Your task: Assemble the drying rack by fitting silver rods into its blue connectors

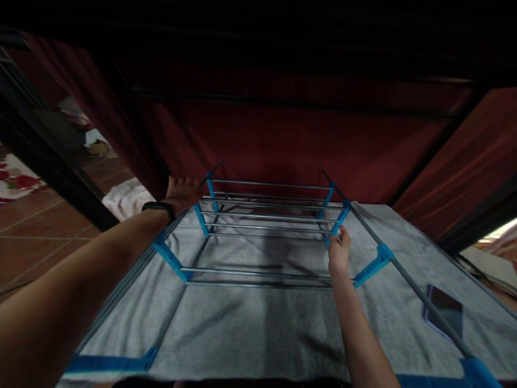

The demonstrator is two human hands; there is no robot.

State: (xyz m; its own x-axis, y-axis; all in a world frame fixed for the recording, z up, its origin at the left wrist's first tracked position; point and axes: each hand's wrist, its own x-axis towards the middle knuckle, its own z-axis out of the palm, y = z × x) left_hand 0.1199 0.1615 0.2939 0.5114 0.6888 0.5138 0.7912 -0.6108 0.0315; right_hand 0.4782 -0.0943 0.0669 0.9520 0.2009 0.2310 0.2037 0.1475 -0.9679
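Observation:
A metal rack frame (258, 215) with grey rods and blue plastic connectors lies on a grey towel (250, 323). A dark red fabric cover (283, 140) hangs over its far end. My left hand (181, 193), with a black band on the wrist, grips the edge of the red cover near the rack's far left corner. Further right, my right hand (339, 249) is closed around a blue connector (338, 225) on the rack's right side.
A dark phone (444, 312) lies on the towel at the right, beside the rack's right rail. Brown tiled floor (40, 231) spreads to the left, with a pale cloth bundle (127, 196) and a floral mat (16, 178) on it.

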